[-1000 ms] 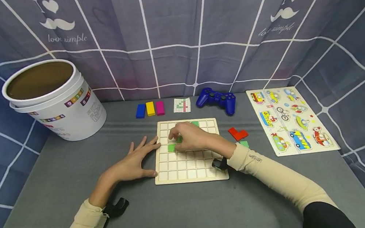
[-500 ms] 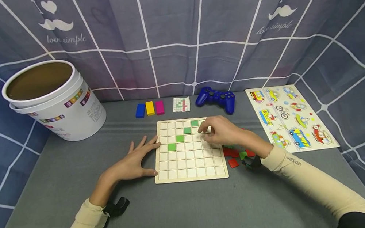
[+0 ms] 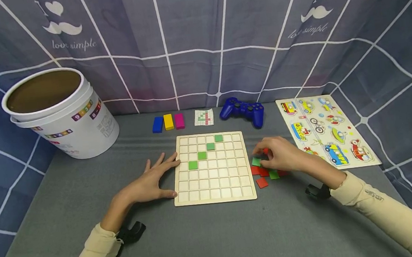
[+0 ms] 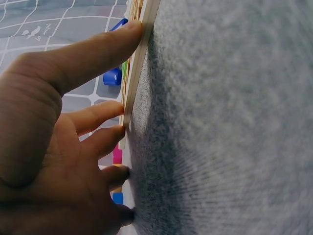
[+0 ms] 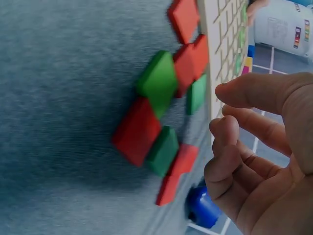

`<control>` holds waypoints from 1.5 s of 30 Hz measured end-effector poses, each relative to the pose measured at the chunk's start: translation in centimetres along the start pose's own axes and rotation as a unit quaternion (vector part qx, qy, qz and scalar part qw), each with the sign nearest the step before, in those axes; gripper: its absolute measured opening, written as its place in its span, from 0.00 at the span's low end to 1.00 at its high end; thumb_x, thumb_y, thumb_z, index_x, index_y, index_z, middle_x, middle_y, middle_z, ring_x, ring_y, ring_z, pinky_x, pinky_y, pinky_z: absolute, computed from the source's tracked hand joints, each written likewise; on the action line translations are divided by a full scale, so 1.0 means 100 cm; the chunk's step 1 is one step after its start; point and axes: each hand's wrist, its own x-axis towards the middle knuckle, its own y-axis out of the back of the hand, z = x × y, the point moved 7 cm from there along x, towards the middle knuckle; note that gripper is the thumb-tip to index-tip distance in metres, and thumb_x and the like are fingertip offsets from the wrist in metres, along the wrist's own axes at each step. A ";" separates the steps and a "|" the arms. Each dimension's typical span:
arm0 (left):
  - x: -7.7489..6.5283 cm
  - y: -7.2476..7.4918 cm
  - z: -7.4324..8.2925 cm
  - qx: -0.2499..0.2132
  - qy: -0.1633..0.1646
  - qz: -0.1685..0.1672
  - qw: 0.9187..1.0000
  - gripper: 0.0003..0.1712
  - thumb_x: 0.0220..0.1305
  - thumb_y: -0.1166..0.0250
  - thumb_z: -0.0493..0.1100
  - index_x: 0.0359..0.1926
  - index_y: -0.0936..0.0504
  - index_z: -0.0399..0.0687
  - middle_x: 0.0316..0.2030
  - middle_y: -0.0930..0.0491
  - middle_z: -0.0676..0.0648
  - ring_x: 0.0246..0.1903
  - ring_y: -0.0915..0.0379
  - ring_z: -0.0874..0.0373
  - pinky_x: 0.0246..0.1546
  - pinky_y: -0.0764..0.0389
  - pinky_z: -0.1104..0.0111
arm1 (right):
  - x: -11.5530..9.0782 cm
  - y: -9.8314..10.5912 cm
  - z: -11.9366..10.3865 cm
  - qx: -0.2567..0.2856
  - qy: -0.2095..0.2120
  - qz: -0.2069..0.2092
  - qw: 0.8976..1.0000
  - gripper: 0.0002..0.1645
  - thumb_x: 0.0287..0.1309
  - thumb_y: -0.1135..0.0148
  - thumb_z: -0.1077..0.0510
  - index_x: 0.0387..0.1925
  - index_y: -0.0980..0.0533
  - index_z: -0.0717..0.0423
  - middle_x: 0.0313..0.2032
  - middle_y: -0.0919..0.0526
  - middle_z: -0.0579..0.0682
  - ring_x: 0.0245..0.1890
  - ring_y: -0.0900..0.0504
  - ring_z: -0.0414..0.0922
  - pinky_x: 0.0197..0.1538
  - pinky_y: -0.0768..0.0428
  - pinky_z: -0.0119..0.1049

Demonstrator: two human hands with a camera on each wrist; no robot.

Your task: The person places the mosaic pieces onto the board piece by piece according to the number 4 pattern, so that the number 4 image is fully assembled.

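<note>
A wooden grid board (image 3: pixel 215 184) lies flat on the grey table, with several green square tiles (image 3: pixel 202 155) set in a diagonal line of its cells. My left hand (image 3: pixel 149 184) spreads its fingers along the board's left side; in the left wrist view the thumb (image 4: pixel 105 49) touches the board's edge. To the right of the board, my right hand (image 3: pixel 283 154) hovers over a loose group of red tiles (image 5: pixel 137 132) and green tiles (image 5: pixel 159 81). Its fingers bend loosely, the thumb stands apart, and nothing shows between them. In the head view the hand partly covers the group.
Behind the board lie blue, yellow and magenta blocks (image 3: pixel 168 122), a small grid pattern card (image 3: pixel 203 117) and a blue game controller (image 3: pixel 242 111). A white bucket (image 3: pixel 75 128) stands at the back left. A vehicle picture board (image 3: pixel 322 134) lies at the right.
My right hand has moved right, off the board and over the loose tiles, uncovering the green diagonal. The left hand stays at the board's edge.
</note>
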 end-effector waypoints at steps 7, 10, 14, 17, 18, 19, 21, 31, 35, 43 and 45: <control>-0.001 0.000 -0.002 0.001 0.008 0.002 1.000 0.56 0.49 0.19 0.47 0.76 0.39 0.49 0.79 0.57 0.47 0.76 0.73 0.37 0.63 0.76 0.31 | -0.001 -0.011 0.010 0.005 -0.018 -0.012 1.000 0.16 0.47 0.24 0.63 0.41 0.15 0.54 0.34 0.18 0.45 0.22 0.28 0.34 0.30 0.27 0.34; -0.001 -0.001 -0.001 0.000 0.007 0.001 1.000 0.56 0.49 0.19 0.47 0.76 0.39 0.49 0.79 0.57 0.47 0.76 0.74 0.37 0.63 0.76 0.31 | 0.001 -0.015 0.011 0.003 -0.015 -0.011 1.000 0.15 0.47 0.25 0.63 0.40 0.16 0.54 0.32 0.18 0.44 0.22 0.28 0.34 0.30 0.26 0.34; 0.000 0.000 0.000 -0.002 0.007 0.001 1.000 0.56 0.49 0.19 0.46 0.76 0.39 0.49 0.79 0.57 0.47 0.76 0.74 0.36 0.63 0.76 0.31 | 0.003 -0.015 0.011 -0.006 -0.008 0.001 1.000 0.16 0.45 0.26 0.65 0.40 0.16 0.54 0.31 0.19 0.43 0.25 0.27 0.36 0.32 0.26 0.35; 0.000 0.000 0.000 -0.001 0.005 0.002 1.000 0.56 0.50 0.19 0.47 0.76 0.39 0.50 0.79 0.57 0.47 0.76 0.74 0.36 0.63 0.76 0.30 | 0.005 -0.014 0.010 -0.017 -0.003 0.010 1.000 0.17 0.44 0.28 0.66 0.40 0.16 0.54 0.32 0.20 0.43 0.28 0.26 0.38 0.34 0.26 0.37; 0.001 0.000 0.001 0.000 0.004 0.001 1.000 0.56 0.50 0.20 0.47 0.76 0.39 0.50 0.79 0.57 0.47 0.76 0.74 0.36 0.63 0.76 0.30 | 0.005 -0.014 0.010 -0.020 -0.002 0.011 1.000 0.17 0.43 0.28 0.66 0.41 0.16 0.54 0.32 0.20 0.43 0.28 0.26 0.38 0.34 0.26 0.37; 0.001 0.000 0.001 0.000 0.003 0.001 1.000 0.56 0.50 0.20 0.48 0.76 0.39 0.50 0.79 0.57 0.47 0.76 0.74 0.36 0.63 0.76 0.30 | 0.006 -0.014 0.010 -0.023 -0.001 0.012 1.000 0.18 0.43 0.28 0.65 0.41 0.16 0.55 0.32 0.20 0.43 0.29 0.26 0.38 0.34 0.26 0.37; 0.001 0.000 0.001 -0.001 0.002 0.000 1.000 0.56 0.50 0.20 0.48 0.77 0.40 0.50 0.79 0.58 0.47 0.76 0.74 0.37 0.63 0.77 0.30 | 0.006 -0.015 0.010 -0.025 -0.002 0.010 1.000 0.18 0.43 0.27 0.64 0.42 0.16 0.55 0.33 0.21 0.43 0.29 0.26 0.38 0.35 0.26 0.37; -0.001 0.001 0.001 -0.005 0.004 0.000 1.000 0.56 0.50 0.20 0.48 0.76 0.39 0.49 0.79 0.57 0.47 0.76 0.74 0.37 0.63 0.77 0.30 | 0.010 -0.015 0.004 -0.015 0.002 0.015 1.000 0.19 0.46 0.29 0.65 0.44 0.15 0.54 0.33 0.22 0.45 0.24 0.29 0.37 0.30 0.28 0.35; -0.001 0.000 0.002 -0.006 0.004 -0.001 1.000 0.56 0.50 0.20 0.48 0.76 0.39 0.49 0.79 0.57 0.47 0.76 0.74 0.37 0.63 0.77 0.31 | 0.014 -0.013 -0.003 -0.017 0.008 0.027 0.999 0.19 0.44 0.31 0.64 0.42 0.15 0.52 0.31 0.25 0.45 0.23 0.31 0.36 0.26 0.30 0.34; -0.001 0.000 -0.001 -0.001 0.007 -0.001 1.000 0.56 0.50 0.20 0.48 0.76 0.39 0.50 0.79 0.58 0.47 0.75 0.74 0.36 0.63 0.77 0.30 | 0.032 -0.008 -0.027 0.009 0.032 0.043 0.999 0.18 0.44 0.32 0.63 0.41 0.16 0.50 0.31 0.25 0.47 0.21 0.31 0.36 0.26 0.30 0.35; -0.001 0.000 -0.001 0.001 0.007 -0.002 1.000 0.56 0.50 0.20 0.49 0.76 0.40 0.50 0.79 0.58 0.47 0.75 0.74 0.36 0.63 0.77 0.30 | 0.038 -0.010 -0.035 0.026 0.037 0.038 0.998 0.18 0.45 0.32 0.63 0.42 0.16 0.50 0.33 0.24 0.46 0.22 0.31 0.36 0.27 0.30 0.35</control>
